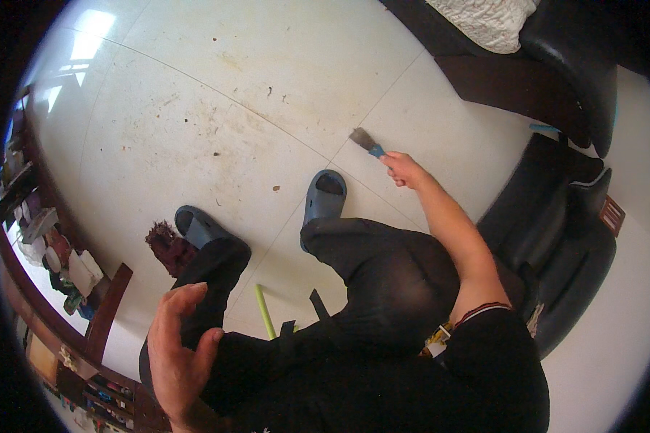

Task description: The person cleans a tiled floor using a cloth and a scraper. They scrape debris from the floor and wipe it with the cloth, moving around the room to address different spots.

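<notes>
My right hand grips the blue handle of a putty knife. Its broad, stained blade points up and left over pale floor tiles, by a joint line; I cannot tell whether it touches them. Brown smears and small dark crumbs are scattered on the floor ahead of my feet. Holding nothing, my left hand is raised near my left knee with thumb and fingers apart. Grey slide sandals, the left and the right, are on my feet.
A dark red shaggy cloth or mop head lies beside my left foot. Behind my legs is a lime-green stick. Black leather seating stands at the right. Along the left runs a dark wooden cabinet with cluttered items.
</notes>
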Available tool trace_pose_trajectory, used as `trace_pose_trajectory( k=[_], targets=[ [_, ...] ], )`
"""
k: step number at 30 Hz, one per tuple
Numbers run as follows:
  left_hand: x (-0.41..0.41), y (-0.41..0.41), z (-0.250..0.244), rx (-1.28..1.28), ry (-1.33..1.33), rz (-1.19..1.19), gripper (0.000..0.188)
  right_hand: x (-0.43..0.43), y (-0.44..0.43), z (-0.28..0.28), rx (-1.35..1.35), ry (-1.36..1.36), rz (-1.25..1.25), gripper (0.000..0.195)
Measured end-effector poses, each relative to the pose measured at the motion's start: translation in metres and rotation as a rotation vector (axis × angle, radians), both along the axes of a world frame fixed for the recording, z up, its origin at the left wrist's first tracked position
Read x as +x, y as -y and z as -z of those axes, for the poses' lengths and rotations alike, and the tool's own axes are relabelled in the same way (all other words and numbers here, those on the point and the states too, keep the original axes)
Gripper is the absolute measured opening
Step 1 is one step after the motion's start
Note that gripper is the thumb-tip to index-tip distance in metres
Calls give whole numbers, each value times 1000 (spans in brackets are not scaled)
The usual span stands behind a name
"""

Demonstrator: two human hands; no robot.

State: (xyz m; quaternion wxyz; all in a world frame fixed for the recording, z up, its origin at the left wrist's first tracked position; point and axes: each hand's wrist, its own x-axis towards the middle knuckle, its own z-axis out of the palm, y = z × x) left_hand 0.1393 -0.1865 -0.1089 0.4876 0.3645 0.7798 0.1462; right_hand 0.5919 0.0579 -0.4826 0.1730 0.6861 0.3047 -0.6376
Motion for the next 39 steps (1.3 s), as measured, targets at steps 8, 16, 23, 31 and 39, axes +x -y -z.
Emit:
trace_pose_trajectory(
  k=[8,16,23,31,39],
  targets=[
    [-3,-6,2,22,22,-2,62,14,-3,5,496,132,-640,43],
    [-4,-8,-3,22,53,16,62,-74,-36,-8,501,67,-1010,38],
    [-5,-12,-23,125,155,77,62,-148,-56,-27,520,102,-1286,34],
    [-12,-14,-32,208,270,120,63,-166,-54,-17,585,98,-1396,34],
    [-21,-9,-27,239,359,182,59,-276,25,-27,477,66,-1282,37]
  ],
)
